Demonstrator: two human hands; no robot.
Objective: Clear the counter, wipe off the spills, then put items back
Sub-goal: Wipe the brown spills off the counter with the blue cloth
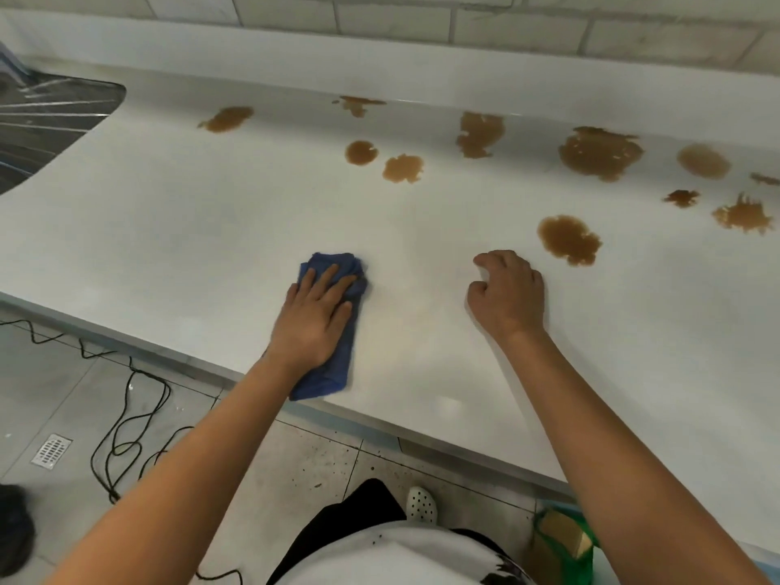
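My left hand (pixel 314 320) presses flat, fingers straight, on a folded blue cloth (pixel 333 369) near the front edge of the white counter (pixel 169 247). My right hand (pixel 508 295) rests on the bare counter to the right of the cloth, fingers loosely curled, holding nothing. Several brown spills mark the counter. The nearest spill (pixel 570 240) lies just beyond my right hand. A big spill (pixel 599 154) and smaller ones (pixel 403 168) spread along the back and right side.
A sink (pixel 46 120) sits at the far left of the counter. A tiled wall (pixel 401 19) runs behind. Black cables (pixel 126 415) and a floor drain (pixel 51 450) lie on the floor at left. A green bag (pixel 565 542) stands by the counter's front.
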